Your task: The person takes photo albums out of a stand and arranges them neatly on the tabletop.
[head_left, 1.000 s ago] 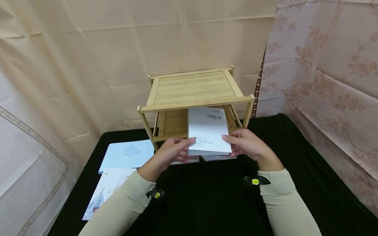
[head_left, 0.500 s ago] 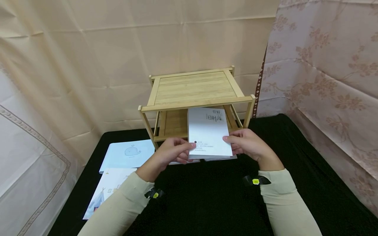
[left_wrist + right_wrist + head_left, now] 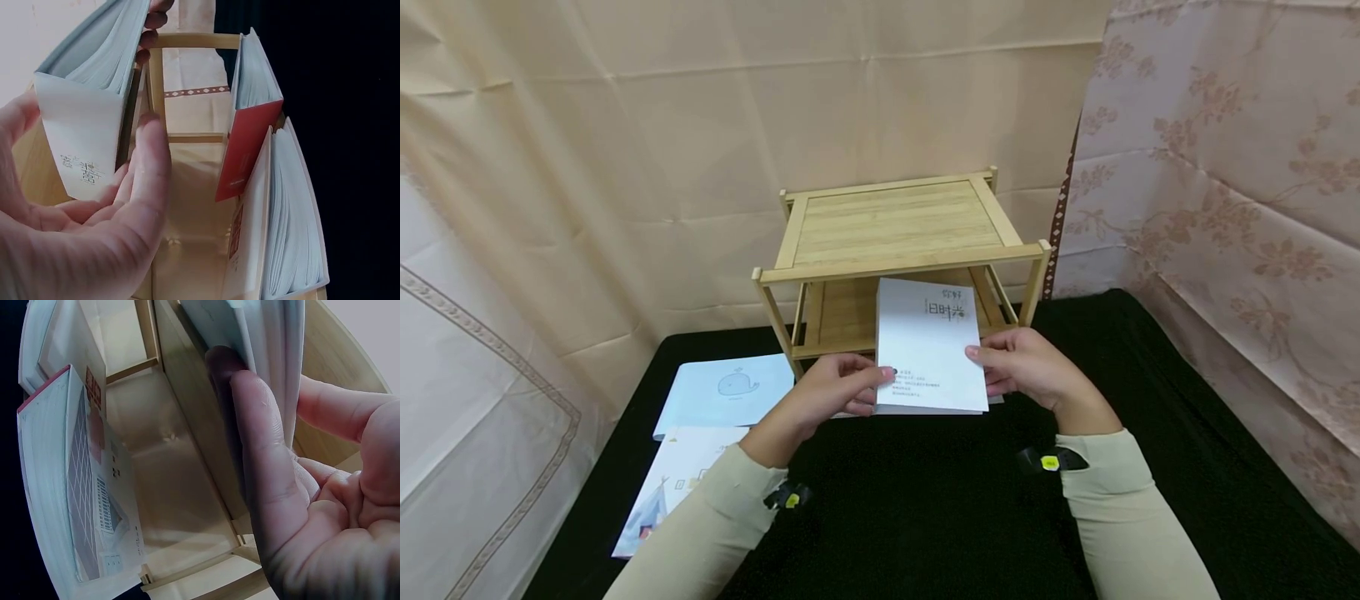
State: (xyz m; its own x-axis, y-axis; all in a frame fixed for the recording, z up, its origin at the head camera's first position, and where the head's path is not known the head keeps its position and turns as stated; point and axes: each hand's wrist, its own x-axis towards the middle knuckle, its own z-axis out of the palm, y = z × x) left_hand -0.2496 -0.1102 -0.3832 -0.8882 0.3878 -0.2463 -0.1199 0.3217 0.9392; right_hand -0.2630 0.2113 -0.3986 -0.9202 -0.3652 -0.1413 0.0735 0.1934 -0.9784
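A thick white book (image 3: 931, 342) with dark lettering on its cover is held at the front of the wooden rack (image 3: 898, 225), its far part under the top board. My left hand (image 3: 831, 392) pinches its left edge, thumb on the cover and fingers beneath. On the opposite edge, my right hand (image 3: 1026, 367) grips it the same way. In the left wrist view, the book's spine (image 3: 81, 134) and page edges show between thumb and fingers. Lower in the rack are a red-spined book (image 3: 250, 147) and a cream book (image 3: 275, 231), mostly hidden in the head view.
At the left on the black cloth (image 3: 925, 517) lie a light-blue whale-cover book (image 3: 722, 392) and a white book with a tent picture (image 3: 662, 492), partly covered by the left sleeve. Beige curtain (image 3: 700, 150) hangs behind the rack, floral curtain (image 3: 1247, 208) at the right.
The white book has come slightly toward me and its near edge sits lower in the head view. Both hands keep their hold; the left has shifted slightly with it.
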